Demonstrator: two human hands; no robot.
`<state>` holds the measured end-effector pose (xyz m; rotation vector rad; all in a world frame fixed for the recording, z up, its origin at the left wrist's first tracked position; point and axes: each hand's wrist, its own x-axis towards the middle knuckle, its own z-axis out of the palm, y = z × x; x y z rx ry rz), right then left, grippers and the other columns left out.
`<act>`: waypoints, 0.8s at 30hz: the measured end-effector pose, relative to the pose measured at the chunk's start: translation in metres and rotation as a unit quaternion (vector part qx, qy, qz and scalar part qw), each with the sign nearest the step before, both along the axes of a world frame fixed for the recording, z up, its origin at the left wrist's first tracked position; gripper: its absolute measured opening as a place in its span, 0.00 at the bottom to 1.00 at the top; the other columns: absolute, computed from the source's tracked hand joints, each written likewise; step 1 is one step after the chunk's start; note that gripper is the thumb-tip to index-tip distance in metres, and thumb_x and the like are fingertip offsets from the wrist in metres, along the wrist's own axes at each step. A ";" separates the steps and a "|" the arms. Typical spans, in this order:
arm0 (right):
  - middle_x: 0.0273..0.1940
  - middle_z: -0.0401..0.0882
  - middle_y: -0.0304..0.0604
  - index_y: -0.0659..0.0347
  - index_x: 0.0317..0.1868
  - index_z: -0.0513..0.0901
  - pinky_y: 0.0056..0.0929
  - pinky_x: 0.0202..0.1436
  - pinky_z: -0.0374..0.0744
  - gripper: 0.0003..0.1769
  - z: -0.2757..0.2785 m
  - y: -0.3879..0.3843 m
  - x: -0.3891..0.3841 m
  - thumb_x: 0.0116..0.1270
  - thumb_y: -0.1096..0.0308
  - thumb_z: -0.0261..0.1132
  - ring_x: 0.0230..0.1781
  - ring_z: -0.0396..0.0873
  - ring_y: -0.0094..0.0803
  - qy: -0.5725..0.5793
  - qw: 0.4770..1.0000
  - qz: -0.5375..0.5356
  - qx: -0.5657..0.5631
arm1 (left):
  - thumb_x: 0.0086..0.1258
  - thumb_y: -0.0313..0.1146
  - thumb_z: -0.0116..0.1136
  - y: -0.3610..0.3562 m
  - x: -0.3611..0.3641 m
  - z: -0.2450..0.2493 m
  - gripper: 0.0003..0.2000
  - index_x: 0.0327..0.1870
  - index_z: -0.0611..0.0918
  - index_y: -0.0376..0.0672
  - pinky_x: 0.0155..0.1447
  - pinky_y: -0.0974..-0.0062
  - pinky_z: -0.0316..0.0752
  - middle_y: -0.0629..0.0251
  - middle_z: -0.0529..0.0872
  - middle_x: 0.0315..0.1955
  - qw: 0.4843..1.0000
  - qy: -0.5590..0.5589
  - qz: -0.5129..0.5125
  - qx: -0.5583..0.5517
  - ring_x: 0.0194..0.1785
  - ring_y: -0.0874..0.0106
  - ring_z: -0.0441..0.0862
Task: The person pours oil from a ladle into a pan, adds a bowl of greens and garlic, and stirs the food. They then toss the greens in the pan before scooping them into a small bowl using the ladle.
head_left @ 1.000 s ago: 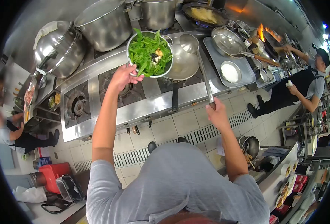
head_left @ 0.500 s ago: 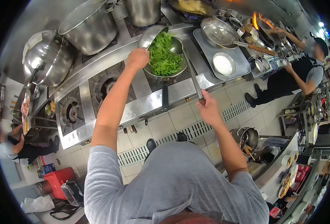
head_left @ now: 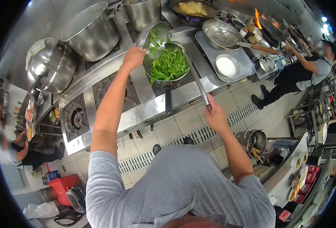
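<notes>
My left hand (head_left: 135,57) grips the rim of a steel bowl (head_left: 161,29), which is tipped over the far left side of a frying pan (head_left: 168,100). A few green leaves cling inside the bowl. Most of the leafy greens (head_left: 170,66) lie heaped in the pan, which sits on the stove with its black handle towards me. In my right hand (head_left: 216,114) is the end of a long ladle (head_left: 199,83). The ladle's head rests at the far side of the greens, partly hidden by them.
Large stockpots (head_left: 94,32) stand behind the burners. To the right, a tray (head_left: 248,68) carries a strainer (head_left: 221,33) and a container of white contents (head_left: 227,65). One co-worker (head_left: 308,66) stands at a flaming wok on the right, another person (head_left: 21,154) at far left.
More greens have dropped from the bowl into the pan, leaving only a few leaves in it. My left hand has shifted slightly left with the bowl. The right-hand co-worker's arms have moved.
</notes>
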<state>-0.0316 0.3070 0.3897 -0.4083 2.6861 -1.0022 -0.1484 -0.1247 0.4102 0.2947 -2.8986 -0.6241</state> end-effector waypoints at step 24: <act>0.37 0.83 0.47 0.38 0.79 0.66 0.49 0.37 0.81 0.41 -0.009 0.000 -0.011 0.65 0.74 0.62 0.32 0.84 0.51 0.241 0.969 0.053 0.004 | 0.78 0.44 0.57 -0.006 0.004 0.035 0.19 0.38 0.78 0.33 0.30 0.73 0.83 0.59 0.84 0.27 0.964 -0.072 0.014 0.254 0.28 0.70 0.88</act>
